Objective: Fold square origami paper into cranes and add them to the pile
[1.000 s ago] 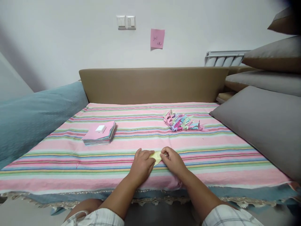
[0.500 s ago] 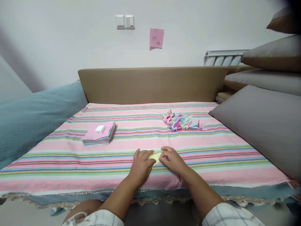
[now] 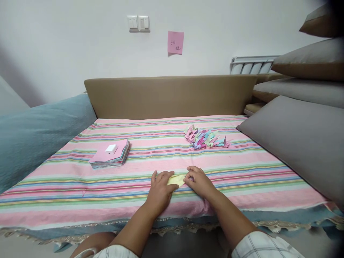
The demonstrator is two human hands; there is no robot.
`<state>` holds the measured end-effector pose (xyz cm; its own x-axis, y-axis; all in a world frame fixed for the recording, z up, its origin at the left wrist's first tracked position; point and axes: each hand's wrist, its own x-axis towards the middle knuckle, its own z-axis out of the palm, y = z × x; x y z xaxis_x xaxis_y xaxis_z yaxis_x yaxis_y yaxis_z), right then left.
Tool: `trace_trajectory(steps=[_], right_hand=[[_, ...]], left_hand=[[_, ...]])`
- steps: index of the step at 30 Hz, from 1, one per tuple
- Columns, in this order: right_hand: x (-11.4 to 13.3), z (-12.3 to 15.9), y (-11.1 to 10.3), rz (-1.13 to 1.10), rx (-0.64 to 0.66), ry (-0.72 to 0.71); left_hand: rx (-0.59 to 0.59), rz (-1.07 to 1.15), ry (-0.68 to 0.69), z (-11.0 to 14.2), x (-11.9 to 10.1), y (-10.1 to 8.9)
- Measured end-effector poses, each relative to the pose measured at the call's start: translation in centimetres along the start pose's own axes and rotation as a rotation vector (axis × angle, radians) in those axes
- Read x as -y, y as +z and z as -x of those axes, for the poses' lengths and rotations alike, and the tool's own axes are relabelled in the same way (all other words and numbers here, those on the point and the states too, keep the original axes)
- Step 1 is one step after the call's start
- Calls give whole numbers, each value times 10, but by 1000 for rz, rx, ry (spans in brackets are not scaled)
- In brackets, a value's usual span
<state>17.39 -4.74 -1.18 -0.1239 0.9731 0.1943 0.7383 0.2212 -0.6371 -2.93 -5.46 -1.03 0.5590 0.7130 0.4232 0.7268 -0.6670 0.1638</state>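
A small folded piece of yellow paper [image 3: 176, 180] lies low over the striped cloth near its front edge, between my two hands. My left hand [image 3: 160, 188] holds its left end, thumb on the near side and fingers along the far side. At the right end, the thumb and fingertips of my right hand [image 3: 198, 182] pinch the paper's edge. My fingers cover both ends, so the full shape of the fold is hidden.
A stack of coloured paper sheets [image 3: 109, 157] with a small white block [image 3: 111, 149] on top sits at left. Folded paper pieces [image 3: 205, 139] are heaped at right, beyond my hands. Grey cushions [image 3: 298, 139] border the right side, a blue-covered bolster [image 3: 48, 129] the left.
My right hand has shifted slightly away from my left, and more of the yellow paper shows between them. The whole view has moved a little.
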Motion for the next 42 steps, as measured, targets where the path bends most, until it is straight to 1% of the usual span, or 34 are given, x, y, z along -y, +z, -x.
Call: trace_trajectory(steps=[4,9,14,17,23,29,38,40,42], right_hand=[[-5,-1,-3,-31,21,11],[-8,-1,-3,-105,4,-27],[-2,2,1,-76,38,93],[3,2,3,-46,27,116],[2,0,7,-17,5,101],[-2,0,8,-21,20,74],[-6,-1,-1,-47,83,47],[-7,-1,-3,-68,79,33],[-5,-1,-3,-100,44,16]], left_hand=[[1,-17,-3,0,0,0],[-4,-3,-3,-1,-1,1],[-23,-4,1,-1,0,2],[-18,-19,1,-1,0,2],[-16,-32,-4,-1,-1,1],[-21,-23,-5,0,-1,1],[-29,-19,-3,0,0,4],[-29,-15,-1,0,0,3],[-31,-7,3,0,0,3]])
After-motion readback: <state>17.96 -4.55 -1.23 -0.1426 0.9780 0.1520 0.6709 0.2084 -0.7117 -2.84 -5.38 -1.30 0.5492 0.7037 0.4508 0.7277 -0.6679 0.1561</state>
